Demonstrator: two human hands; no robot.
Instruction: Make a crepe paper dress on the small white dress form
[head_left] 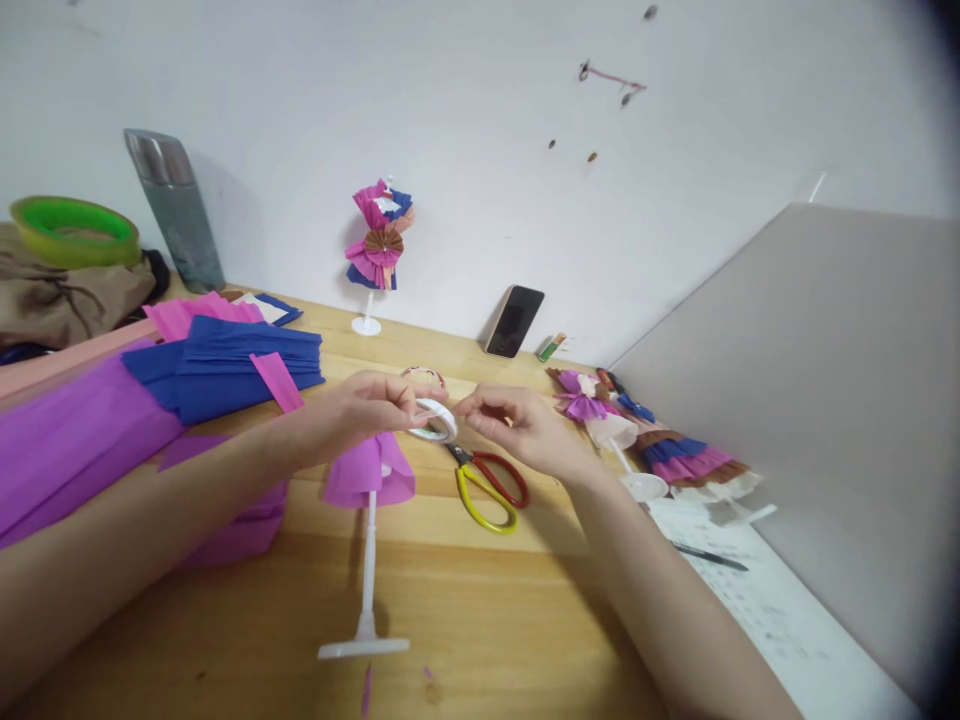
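The left hand (367, 402) grasps a roll of white tape (448, 426) above the middle of the tabletop (487, 620), thumb and fingers pinched on the left side of the ring. The right hand (521, 427) is just to the right of the roll, its fingers bent in toward it; whether they hold a loose end of tape or nothing at all, I cannot tell.

Below the left hand is a white stand (370, 560) with a purple skirt (369, 472) of paper at its upper end. Its base shows edge-on, so the stand appears to lie on its side rather than stand upright. Neither hand seems to touch the skirt.

The step in hand looks like getting a piece of tape from the roll, probably to fix paper on this stand. The next move, as I judge it, calls for the left fingers to steady the ring while the right ones get a sure pinch on the tape's end and draw off a short length. The scissors (486, 487) lie near, below the right hand, within easy reach for a cut. Blue paper (232, 360) lies to the left, and a dressed stand (380, 250) is upright by the wall (450, 120).
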